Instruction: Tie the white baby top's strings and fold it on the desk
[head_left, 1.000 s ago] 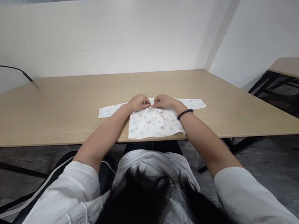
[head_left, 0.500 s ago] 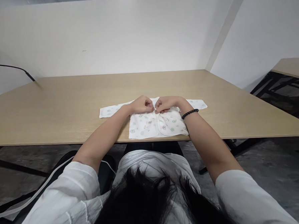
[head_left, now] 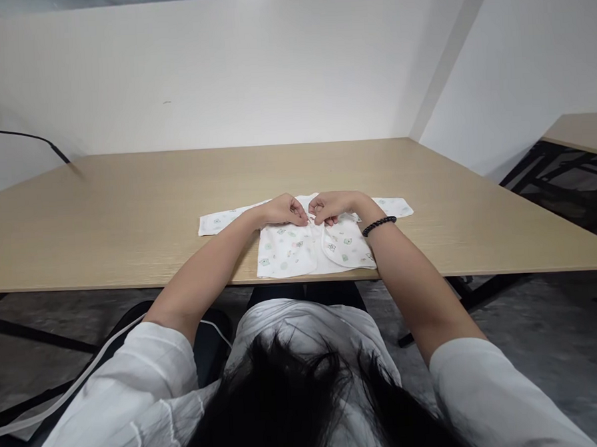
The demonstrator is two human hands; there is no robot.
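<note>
1. Garment [head_left: 293,254], white with small printed figures, is lying on the table [head_left: 127,192] in the head view, close to its edge at 6 o'clock. Taking the place where the fingertips come near each other as the clock's centre, one sleeve [head_left: 219,221] goes out toward 9 o'clock and the other sleeve [head_left: 396,207] toward 3 o'clock.

2. Step in hand, as I judge it, is fine fingertip work on the front opening. Toward 6 o'clock, the front panel at 7 o'clock [head_left: 280,261] and the front panel at 4 o'clock [head_left: 350,247] are apart near the hem, and a strip of white cloth is showing between them.

3. Left hand [head_left: 285,209] is at 10 o'clock. Its fingers are curled, and thumb and forefinger appear closed in a pinch on the cloth beside the opening.

4. Right hand [head_left: 333,205] is at 2 o'clock, with a dark bead bracelet [head_left: 379,226] on the wrist. This hand is bent downward, and its fingertips seem to grasp the opposite edge. Whether some small fastener is between the fingertips, I cannot tell.

5. Next move, in my opinion, calls for light and exact pressure from both hands, with control of both edges together and without pulling the cloth into folds.
</note>
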